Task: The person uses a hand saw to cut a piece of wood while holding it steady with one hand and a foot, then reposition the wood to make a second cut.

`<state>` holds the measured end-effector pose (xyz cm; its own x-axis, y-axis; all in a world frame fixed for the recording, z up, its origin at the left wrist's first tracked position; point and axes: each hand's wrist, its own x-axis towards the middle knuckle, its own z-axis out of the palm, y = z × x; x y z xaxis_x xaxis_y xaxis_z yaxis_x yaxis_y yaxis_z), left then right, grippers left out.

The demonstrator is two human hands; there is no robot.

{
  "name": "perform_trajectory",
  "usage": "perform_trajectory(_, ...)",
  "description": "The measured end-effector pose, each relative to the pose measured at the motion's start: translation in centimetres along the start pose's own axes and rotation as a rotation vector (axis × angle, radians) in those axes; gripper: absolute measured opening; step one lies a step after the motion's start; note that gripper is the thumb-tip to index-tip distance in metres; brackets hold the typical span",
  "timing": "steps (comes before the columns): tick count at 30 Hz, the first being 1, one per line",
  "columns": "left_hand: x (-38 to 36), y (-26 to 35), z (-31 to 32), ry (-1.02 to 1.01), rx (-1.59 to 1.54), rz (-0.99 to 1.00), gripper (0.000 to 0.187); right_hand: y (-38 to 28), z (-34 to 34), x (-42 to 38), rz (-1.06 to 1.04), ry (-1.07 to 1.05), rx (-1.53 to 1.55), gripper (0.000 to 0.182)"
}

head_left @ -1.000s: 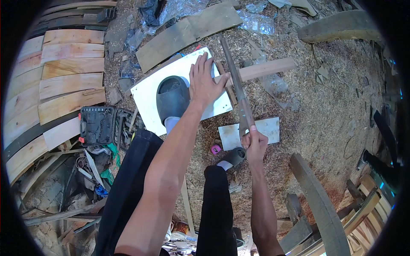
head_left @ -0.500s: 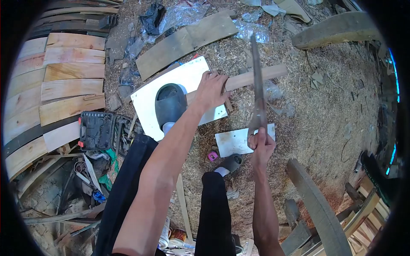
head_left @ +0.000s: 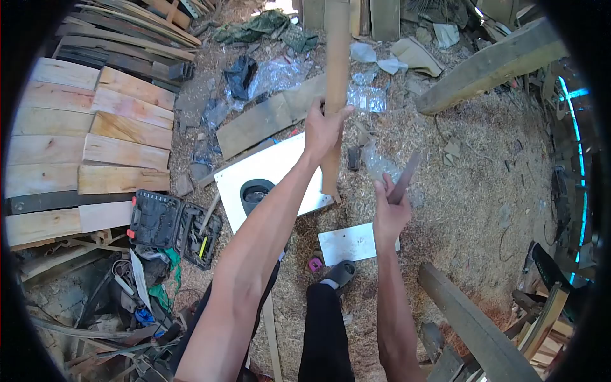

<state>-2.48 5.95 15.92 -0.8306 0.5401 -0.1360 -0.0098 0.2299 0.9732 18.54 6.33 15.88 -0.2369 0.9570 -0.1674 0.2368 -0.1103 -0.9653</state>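
My left hand (head_left: 326, 129) is wrapped round a long piece of wood (head_left: 337, 60), which stands nearly upright in view above the ground. Its lower end is over the edge of a white board (head_left: 286, 162). In my right hand (head_left: 391, 216) is a handsaw (head_left: 405, 178), its blade foreshortened and tilted up to the right, apart from the wood. My dark slipper (head_left: 256, 194) rests on the white board, partly covered by my left forearm. A smaller white panel (head_left: 349, 244) lies by my other slipper (head_left: 344, 272), with a pink tape measure (head_left: 315, 264) close by.
Planks (head_left: 124, 149) are laid out at the left, above an open tool case (head_left: 156, 219). A curved board (head_left: 270, 114) and plastic wrapping (head_left: 280, 76) lie ahead. Thick beams (head_left: 490, 67) stick out on the right, another (head_left: 468, 318) lower down. Shavings cover the ground.
My left hand has lifted the wood off the white board and swung it from level to upright. My right hand has tipped the saw, and my foot no longer presses on the wood.
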Motion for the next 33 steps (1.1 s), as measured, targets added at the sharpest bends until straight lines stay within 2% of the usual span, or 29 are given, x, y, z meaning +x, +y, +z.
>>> perform_trajectory(1,0.1,0.2,-0.2,-0.001,0.001,0.014,0.059,-1.2,0.9,0.3,-0.085,-0.028,0.022,0.046)
perform_trajectory(2,0.1,0.3,-0.2,0.009,-0.104,-0.033,0.057,-2.6,1.1,0.7,-0.082,-0.083,-0.125,0.057)
perform_trajectory(3,0.1,0.4,-0.2,0.017,-0.208,-0.083,0.056,-2.8,1.5,1.3,-0.089,-0.077,-0.12,0.057)
perform_trajectory(5,-0.6,1.5,-0.7,-0.034,-0.256,-0.129,0.05,-2.4,2.5,2.2,-0.259,-0.19,-0.335,0.062)
perform_trajectory(7,-1.2,0.8,-0.9,-0.007,-0.43,-0.237,0.048,-2.6,3.2,2.8,-0.3,-0.204,-0.363,0.059)
perform_trajectory(9,-1.8,-0.2,-1.4,-0.014,-0.507,-0.24,0.049,-2.2,3.5,3.4,-0.385,-0.215,-0.582,0.049)
perform_trajectory(11,-2.3,-1.3,-2.2,-0.001,-0.59,-0.243,0.05,-1.9,3.5,4.0,-0.415,-0.215,-0.625,0.043)
perform_trajectory(13,-3.2,-2.1,-2.8,-0.012,-0.657,-0.312,0.052,-2.4,3.2,4.3,-0.588,-0.204,-0.784,0.039)
perform_trajectory(15,-4.2,-2.9,-3.2,-0.011,-0.652,-0.336,0.054,-2.3,3.1,4.3,-0.641,-0.214,-0.786,0.037)
perform_trajectory(20,-6.3,-5.6,-3.6,-0.039,-0.881,-0.379,0.052,-1.0,2.7,5.7,-0.833,-0.351,-0.865,0.034)
perform_trajectory(28,-9.8,-9.6,-3.1,-0.068,-0.889,-0.499,0.053,3.0,1.4,6.8,-0.879,-0.511,-0.933,0.033)
perform_trajectory(30,-10.3,-10.3,-3.3,-0.149,-0.711,-0.652,0.051,4.6,0.7,6.9,-0.86,-0.535,-0.947,0.034)
perform_trajectory(31,-10.2,-10.4,-3.7,-0.152,-0.711,-0.656,0.051,5.5,0.2,6.7,-0.831,-0.531,-0.945,0.034)
perform_trajectory(33,-9.9,-10.3,-4.3,-0.62,0.305,-0.693,0.05,6.8,-0.6,7.1,-0.796,-0.527,-0.943,0.034)
